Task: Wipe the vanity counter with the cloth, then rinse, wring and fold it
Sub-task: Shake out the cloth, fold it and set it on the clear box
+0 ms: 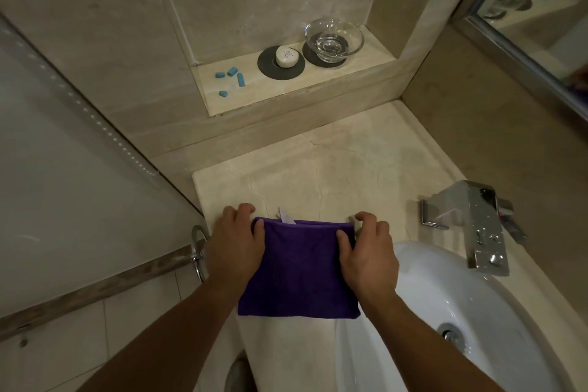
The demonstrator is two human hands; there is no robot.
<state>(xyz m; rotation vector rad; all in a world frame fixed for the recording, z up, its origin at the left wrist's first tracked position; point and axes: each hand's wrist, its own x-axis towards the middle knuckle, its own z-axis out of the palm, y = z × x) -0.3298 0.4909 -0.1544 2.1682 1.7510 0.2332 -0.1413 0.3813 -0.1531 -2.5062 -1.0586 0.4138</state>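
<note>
A purple cloth (300,267), folded into a rectangle with a white tag at its far edge, lies flat on the beige stone vanity counter (334,165). My left hand (234,243) pinches the cloth's far left corner, thumb on top. My right hand (369,251) pinches the far right corner the same way. Both forearms reach in from the bottom of the view.
A white basin (451,302) sits to the right, with a chrome faucet (471,226) behind it. A wall niche holds a glass bowl (334,38), a round soap (285,56) and small blue pieces (234,76). A mirror (541,3) is at the upper right. A towel ring (199,251) hangs at the left.
</note>
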